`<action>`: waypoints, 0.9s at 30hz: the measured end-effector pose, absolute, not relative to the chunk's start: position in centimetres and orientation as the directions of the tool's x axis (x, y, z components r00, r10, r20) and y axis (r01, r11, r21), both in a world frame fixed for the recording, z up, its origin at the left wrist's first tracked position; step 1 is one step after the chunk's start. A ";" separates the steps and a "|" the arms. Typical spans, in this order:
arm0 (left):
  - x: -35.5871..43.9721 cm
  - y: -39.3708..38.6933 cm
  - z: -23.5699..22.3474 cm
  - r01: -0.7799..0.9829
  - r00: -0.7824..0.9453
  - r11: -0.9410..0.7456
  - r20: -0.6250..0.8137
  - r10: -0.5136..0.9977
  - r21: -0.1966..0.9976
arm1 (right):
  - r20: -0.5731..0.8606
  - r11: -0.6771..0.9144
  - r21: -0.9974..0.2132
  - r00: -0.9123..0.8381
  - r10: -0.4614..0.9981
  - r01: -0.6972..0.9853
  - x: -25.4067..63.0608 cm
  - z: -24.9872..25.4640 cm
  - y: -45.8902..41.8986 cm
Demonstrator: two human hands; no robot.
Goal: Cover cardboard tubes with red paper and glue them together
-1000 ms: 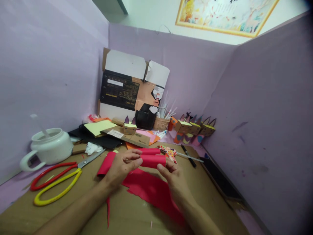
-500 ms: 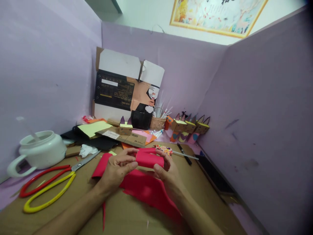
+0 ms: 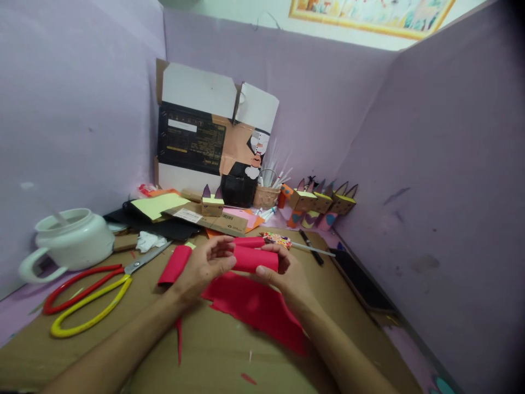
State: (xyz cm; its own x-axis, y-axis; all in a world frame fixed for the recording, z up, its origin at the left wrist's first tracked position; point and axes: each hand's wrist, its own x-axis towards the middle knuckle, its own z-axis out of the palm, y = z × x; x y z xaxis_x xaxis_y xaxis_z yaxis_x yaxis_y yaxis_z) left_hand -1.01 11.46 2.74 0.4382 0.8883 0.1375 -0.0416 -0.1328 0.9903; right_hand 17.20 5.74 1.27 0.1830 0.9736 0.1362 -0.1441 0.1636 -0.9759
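Observation:
Both my hands hold a short red paper roll (image 3: 256, 259) just above the brown cardboard work surface (image 3: 213, 350). My left hand (image 3: 203, 266) pinches its left end with fingers curled. My right hand (image 3: 285, 272) wraps round its right end from below. Under the hands lies a larger sheet of red paper (image 3: 254, 306). A second red roll (image 3: 248, 241) lies just behind, and a red folded piece (image 3: 174, 264) lies to the left.
Large red and yellow scissors (image 3: 88, 295) lie at left beside a white pot (image 3: 69, 241). Cardboard boxes, coloured paper, a pen basket (image 3: 266, 194) and small paper box figures (image 3: 322, 203) line the back. A black pen (image 3: 310, 247) and a dark phone (image 3: 361, 279) lie at right. Purple walls enclose the desk.
The view has tilted down slightly. My right hand has closed round the roll's right end, and the roll sits a little higher between both hands.

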 end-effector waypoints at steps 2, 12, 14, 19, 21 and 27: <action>-0.8 11.4 2.6 -0.057 0.527 -0.094 0.110 0.843 0.994 | 0.151 0.168 -0.980 0.151 0.977 -0.104 16.9 1.1 5.7; -0.7 11.2 2.0 -0.058 0.518 -0.125 0.137 0.844 0.990 | 0.489 0.444 -0.807 0.019 0.872 0.390 17.9 1.8 5.5; -0.6 11.1 2.0 -0.016 0.530 -0.156 0.141 0.836 0.988 | 0.558 0.509 -0.730 -0.031 0.829 0.456 18.1 1.5 5.6; -0.8 10.8 2.3 0.125 0.553 -0.321 0.202 0.808 0.939 | 0.627 0.550 -0.628 -0.060 0.777 0.551 18.2 0.7 5.9; -0.8 10.7 2.3 0.187 0.573 -0.493 0.314 0.757 0.850 | 0.637 0.560 -0.598 -0.083 0.766 0.574 18.3 0.6 5.9; -1.0 10.8 2.3 0.191 0.594 -0.555 0.354 0.722 0.810 | 0.586 0.539 -0.703 -0.053 0.809 0.463 17.9 1.0 5.4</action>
State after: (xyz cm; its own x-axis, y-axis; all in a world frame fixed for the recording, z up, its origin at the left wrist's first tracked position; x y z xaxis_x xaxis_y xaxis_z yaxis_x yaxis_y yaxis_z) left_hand -0.96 10.78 2.32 0.5942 0.7221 0.3543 0.1914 -0.5548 0.8097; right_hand 17.87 5.42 1.02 -0.0527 0.8087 0.5858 0.4633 0.5395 -0.7030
